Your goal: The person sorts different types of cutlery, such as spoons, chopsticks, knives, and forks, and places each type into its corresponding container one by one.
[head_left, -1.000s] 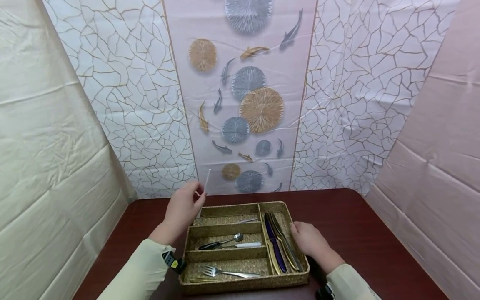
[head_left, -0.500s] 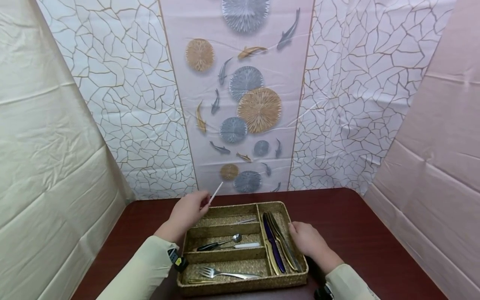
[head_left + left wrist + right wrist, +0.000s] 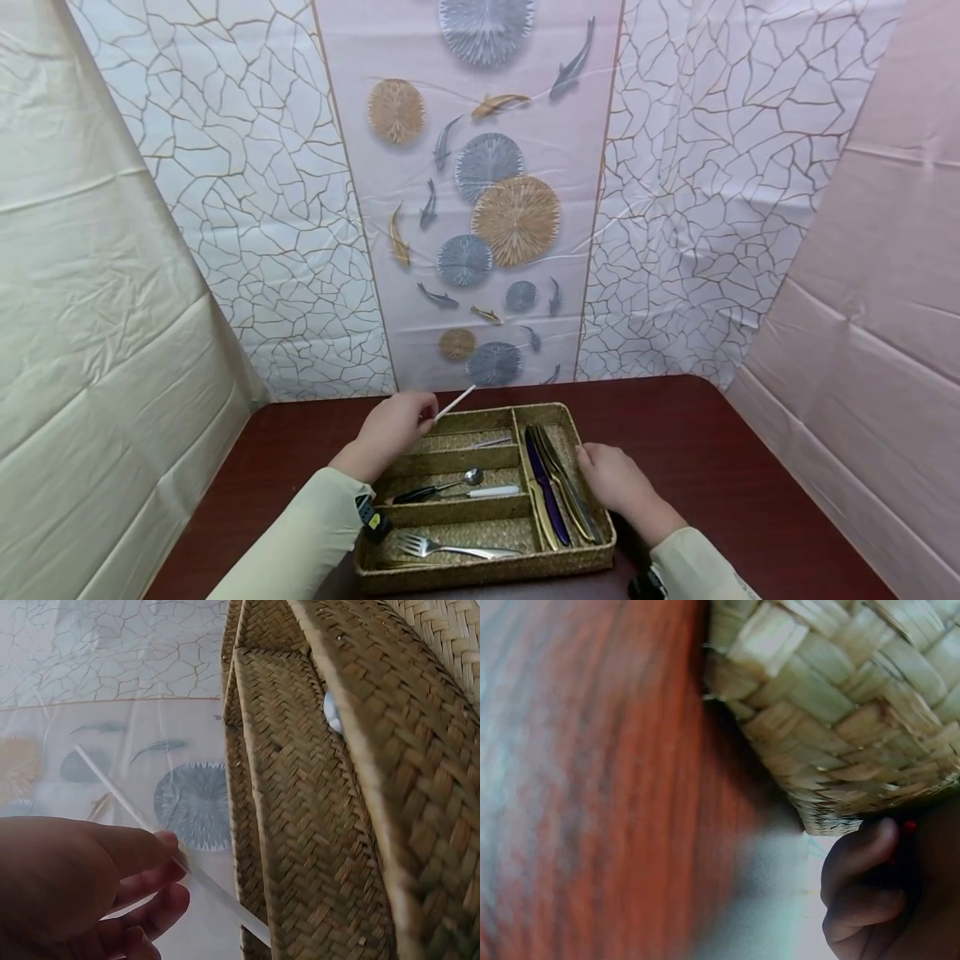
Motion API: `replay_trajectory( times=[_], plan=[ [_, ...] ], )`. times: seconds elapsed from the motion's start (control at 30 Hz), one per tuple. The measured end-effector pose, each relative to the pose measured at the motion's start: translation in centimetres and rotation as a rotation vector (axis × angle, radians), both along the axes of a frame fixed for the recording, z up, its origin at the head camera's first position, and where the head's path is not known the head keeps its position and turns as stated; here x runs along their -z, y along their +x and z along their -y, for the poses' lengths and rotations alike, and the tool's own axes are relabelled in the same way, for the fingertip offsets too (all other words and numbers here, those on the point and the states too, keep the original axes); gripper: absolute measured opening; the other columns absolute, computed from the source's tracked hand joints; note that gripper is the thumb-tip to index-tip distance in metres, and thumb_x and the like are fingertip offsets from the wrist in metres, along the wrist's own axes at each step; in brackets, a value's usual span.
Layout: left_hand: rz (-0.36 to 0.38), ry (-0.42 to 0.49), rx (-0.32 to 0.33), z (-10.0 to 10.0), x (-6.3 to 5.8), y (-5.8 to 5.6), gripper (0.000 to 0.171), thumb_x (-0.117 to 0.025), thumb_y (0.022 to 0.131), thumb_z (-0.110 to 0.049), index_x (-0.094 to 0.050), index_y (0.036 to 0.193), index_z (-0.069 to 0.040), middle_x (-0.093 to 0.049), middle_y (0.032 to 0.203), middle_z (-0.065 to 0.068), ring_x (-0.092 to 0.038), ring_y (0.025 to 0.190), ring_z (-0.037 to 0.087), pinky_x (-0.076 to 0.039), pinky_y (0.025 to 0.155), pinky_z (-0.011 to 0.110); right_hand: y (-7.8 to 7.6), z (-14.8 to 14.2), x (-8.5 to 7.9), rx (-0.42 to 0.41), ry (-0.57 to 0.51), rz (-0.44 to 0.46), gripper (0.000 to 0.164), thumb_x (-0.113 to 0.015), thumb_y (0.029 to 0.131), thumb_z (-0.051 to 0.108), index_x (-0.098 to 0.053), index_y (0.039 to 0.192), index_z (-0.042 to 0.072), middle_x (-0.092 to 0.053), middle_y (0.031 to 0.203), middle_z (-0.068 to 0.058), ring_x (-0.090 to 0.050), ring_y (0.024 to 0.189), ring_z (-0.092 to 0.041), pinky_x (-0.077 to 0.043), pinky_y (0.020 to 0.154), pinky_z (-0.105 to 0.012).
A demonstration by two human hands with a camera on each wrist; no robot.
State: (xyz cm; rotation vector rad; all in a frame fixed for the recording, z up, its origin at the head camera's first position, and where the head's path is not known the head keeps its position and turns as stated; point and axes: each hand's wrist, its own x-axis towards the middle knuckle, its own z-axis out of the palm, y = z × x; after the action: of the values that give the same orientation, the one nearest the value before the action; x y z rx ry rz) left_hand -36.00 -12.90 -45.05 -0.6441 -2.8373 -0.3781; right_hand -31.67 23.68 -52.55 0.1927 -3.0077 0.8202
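Observation:
My left hand point(image 3: 396, 427) pinches a thin white straw-like stick point(image 3: 456, 402) between thumb and fingers, above the back left compartment of a woven cutlery tray point(image 3: 487, 570). In the left wrist view the stick point(image 3: 112, 784) slants past the fingertips, its lower end overlapping the tray's woven wall point(image 3: 315, 825). My right hand point(image 3: 618, 482) grips the tray's right side, thumb at the rim. From the right wrist, its curled fingers point(image 3: 859, 851) show beneath the woven corner. A thin silvery stick point(image 3: 492, 442) lies in the back compartment.
The middle compartment holds a black-handled spoon point(image 3: 442, 486) and a white-handled piece point(image 3: 493, 492). A silver fork point(image 3: 457, 549) lies in the front one. Gold and purple-handled knives point(image 3: 549, 492) fill the right compartment. Patterned cloth point(image 3: 517, 292) hangs behind the dark red table point(image 3: 675, 425).
My left hand has moved right and slightly down over the tray, and the white stick has tipped from nearly upright to a rightward slant. The right hand keeps its hold.

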Motion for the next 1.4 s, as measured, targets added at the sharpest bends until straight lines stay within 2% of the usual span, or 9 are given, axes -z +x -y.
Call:
replay_trajectory(
  times=[0.23,0.33,0.43,0.6,0.87,1.07,1.13,1.27,1.4],
  plan=[
    [0.024,-0.027,0.05,-1.1,0.7,-0.3,0.019,-0.071,0.094,-0.019,-0.063,0.08,-0.028,-0.056,0.074,-0.016,-0.05,0.062,0.006,-0.043,0.057,0.029,0.0,-0.1,0.0,-0.001,-0.004,0.001,0.037,-0.038,0.109,0.031,-0.06,0.084,0.014,-0.047,0.066,-0.005,-0.046,0.057,-0.019,-0.042,0.067,-0.04],
    [0.065,-0.028,0.064,-1.5,1.1,-0.4,0.02,-0.072,0.094,-0.02,-0.063,0.08,-0.03,-0.057,0.075,-0.018,-0.052,0.062,0.005,-0.044,0.057,0.029,0.0,-0.1,0.1,0.001,0.002,-0.018,0.036,-0.039,0.109,0.03,-0.068,0.1,0.01,-0.059,0.076,-0.006,-0.059,0.073,-0.02,-0.047,0.074,-0.045],
    [0.104,-0.026,0.081,-1.9,1.2,-0.6,0.015,-0.072,0.094,-0.02,-0.067,0.082,-0.027,-0.058,0.075,-0.017,-0.053,0.062,0.005,-0.045,0.058,0.03,0.0,-0.1,0.1,0.001,0.001,-0.024,0.036,-0.04,0.109,0.03,-0.068,0.113,0.008,-0.063,0.084,-0.006,-0.062,0.083,-0.021,-0.049,0.078,-0.048],
    [0.143,-0.039,0.101,-2.6,1.5,-1.0,0.008,-0.074,0.093,-0.019,-0.074,0.086,-0.022,-0.06,0.075,-0.017,-0.055,0.064,0.004,-0.047,0.059,0.029,0.0,-0.1,0.1,-0.002,-0.003,0.012,0.035,-0.038,0.109,0.03,-0.065,0.096,0.012,-0.05,0.068,-0.005,-0.051,0.063,-0.019,-0.044,0.071,-0.042],
    [0.242,-0.04,0.089,-3.1,2.1,-1.8,0.012,-0.076,0.091,-0.02,-0.074,0.08,-0.025,-0.061,0.077,-0.016,-0.056,0.067,0.005,-0.049,0.062,0.03,-0.1,-0.1,0.2,-0.006,0.009,-0.002,0.035,-0.039,0.109,0.03,-0.062,0.087,0.015,-0.047,0.066,-0.003,-0.049,0.062,-0.017,-0.042,0.069,-0.041],
    [0.279,-0.036,0.073,-3.1,3.1,-2.6,0.016,-0.076,0.091,-0.021,-0.073,0.075,-0.024,-0.06,0.072,-0.015,-0.053,0.063,0.008,-0.047,0.061,0.03,-0.2,0.1,0.1,-0.001,0.0,-0.006,0.033,-0.04,0.109,0.03,-0.065,0.094,0.014,-0.05,0.067,-0.004,-0.052,0.065,-0.017,-0.043,0.07,-0.042],
    [0.293,-0.031,0.07,-3.1,3.4,-2.8,0.018,-0.076,0.091,-0.02,-0.072,0.074,-0.024,-0.06,0.071,-0.014,-0.053,0.062,0.008,-0.047,0.06,0.03,-0.1,0.2,0.1,0.003,0.002,-0.013,0.034,-0.041,0.108,0.03,-0.068,0.102,0.011,-0.057,0.074,-0.004,-0.057,0.071,-0.017,-0.047,0.073,-0.045],
    [0.311,-0.022,0.07,-3.3,3.7,-2.9,0.021,-0.076,0.091,-0.019,-0.07,0.072,-0.026,-0.061,0.071,-0.013,-0.054,0.062,0.009,-0.047,0.059,0.031,0.0,0.1,0.2,0.009,0.001,-0.006,0.036,-0.041,0.109,0.03,-0.068,0.115,0.008,-0.058,0.076,-0.004,-0.058,0.075,-0.017,-0.048,0.076,-0.046],
    [0.325,-0.017,0.063,-3.6,3.7,-3.0,0.022,-0.077,0.09,-0.02,-0.07,0.071,-0.026,-0.065,0.073,-0.009,-0.054,0.062,0.009,-0.047,0.058,0.031,0.0,0.0,0.2,0.01,-0.007,0.002,0.034,-0.04,0.109,0.03,-0.068,0.106,0.01,-0.049,0.068,-0.004,-0.053,0.066,-0.017,-0.045,0.073,-0.044]
  ],
)
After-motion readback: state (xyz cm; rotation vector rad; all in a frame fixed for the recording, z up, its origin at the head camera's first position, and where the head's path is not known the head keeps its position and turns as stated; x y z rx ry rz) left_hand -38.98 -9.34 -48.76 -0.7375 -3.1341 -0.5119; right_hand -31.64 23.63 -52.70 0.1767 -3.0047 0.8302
